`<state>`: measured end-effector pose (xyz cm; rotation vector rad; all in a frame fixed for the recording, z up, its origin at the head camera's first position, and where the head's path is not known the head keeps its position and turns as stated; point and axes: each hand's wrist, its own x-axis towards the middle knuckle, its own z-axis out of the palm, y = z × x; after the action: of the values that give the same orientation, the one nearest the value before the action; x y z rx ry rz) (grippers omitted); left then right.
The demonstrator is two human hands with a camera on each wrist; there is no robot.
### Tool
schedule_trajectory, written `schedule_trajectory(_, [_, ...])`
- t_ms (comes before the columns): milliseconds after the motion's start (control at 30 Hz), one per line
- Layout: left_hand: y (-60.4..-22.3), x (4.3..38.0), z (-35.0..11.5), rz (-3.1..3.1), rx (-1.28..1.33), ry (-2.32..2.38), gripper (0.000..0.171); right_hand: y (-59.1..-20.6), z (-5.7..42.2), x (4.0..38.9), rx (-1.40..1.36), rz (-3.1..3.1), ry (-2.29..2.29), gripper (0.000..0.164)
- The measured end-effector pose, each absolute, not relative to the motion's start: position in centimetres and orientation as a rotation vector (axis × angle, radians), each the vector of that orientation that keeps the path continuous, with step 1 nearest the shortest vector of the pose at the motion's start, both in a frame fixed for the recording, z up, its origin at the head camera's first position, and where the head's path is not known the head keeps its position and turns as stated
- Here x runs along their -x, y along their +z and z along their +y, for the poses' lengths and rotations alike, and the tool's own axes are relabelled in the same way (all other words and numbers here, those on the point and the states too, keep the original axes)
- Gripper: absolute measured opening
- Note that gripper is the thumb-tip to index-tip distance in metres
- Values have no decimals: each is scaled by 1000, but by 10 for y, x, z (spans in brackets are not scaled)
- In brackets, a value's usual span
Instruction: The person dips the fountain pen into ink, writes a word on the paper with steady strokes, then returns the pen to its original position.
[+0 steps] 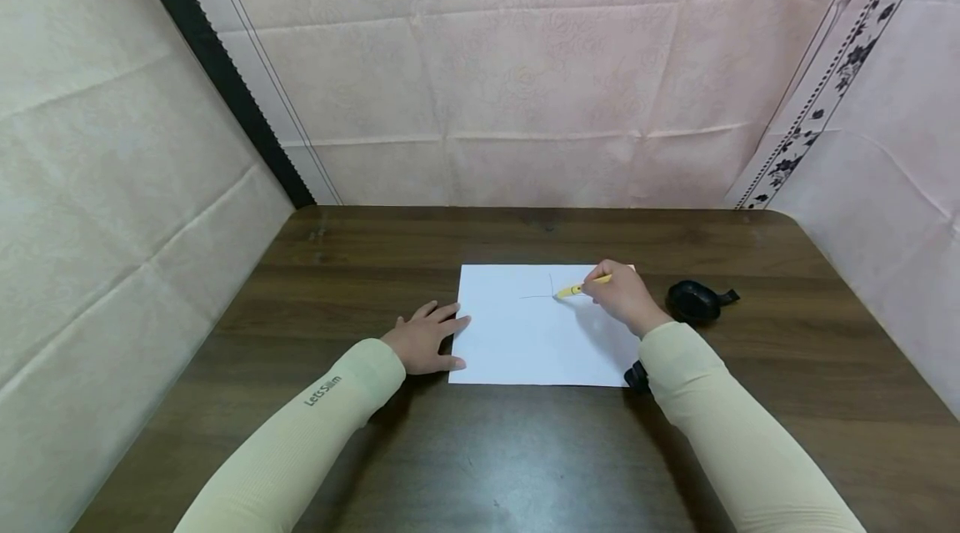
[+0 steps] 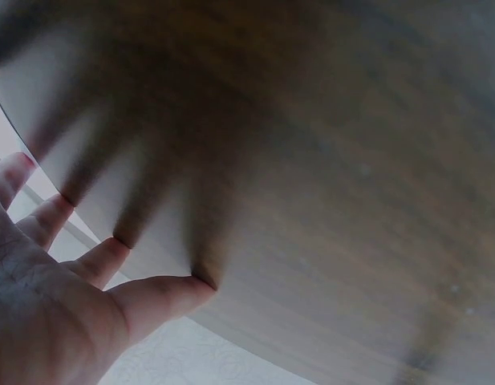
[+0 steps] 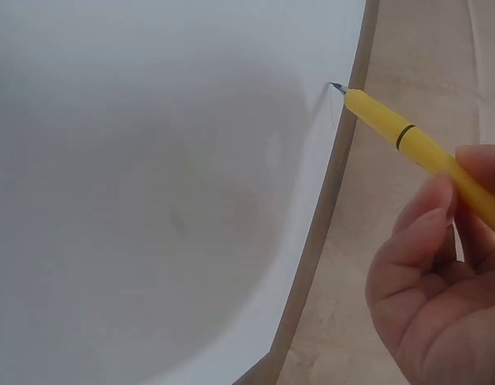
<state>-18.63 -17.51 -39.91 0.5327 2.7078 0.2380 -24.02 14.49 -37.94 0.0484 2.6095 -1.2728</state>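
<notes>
A sheet of white paper (image 1: 525,341) lies on the brown table. My right hand (image 1: 621,293) pinches a yellow pen (image 1: 573,290) between thumb and fingers, its tip down at the paper's upper middle. In the right wrist view the pen (image 3: 423,151) shows a dark ring and a pointed metal tip at the sheet. Thin lines, one upright and one level, are drawn on the paper near the tip. My left hand (image 1: 426,339) rests with spread fingers at the paper's left edge. In the left wrist view its fingertips (image 2: 205,282) press down on the surface.
A rounded black object (image 1: 693,301) with a short tab lies on the table (image 1: 360,258) right of the paper, close to my right wrist. Pale patterned cloth (image 1: 525,99) hangs behind the table and along both sides. A small black piece (image 1: 637,376) sits under my right wrist.
</notes>
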Motion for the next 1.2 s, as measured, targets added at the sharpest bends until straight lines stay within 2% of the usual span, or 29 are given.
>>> schedule_trajectory(1200, [-403,187,-177,2723,-554,232,71,-374,140,221,61,2674,-1189,15])
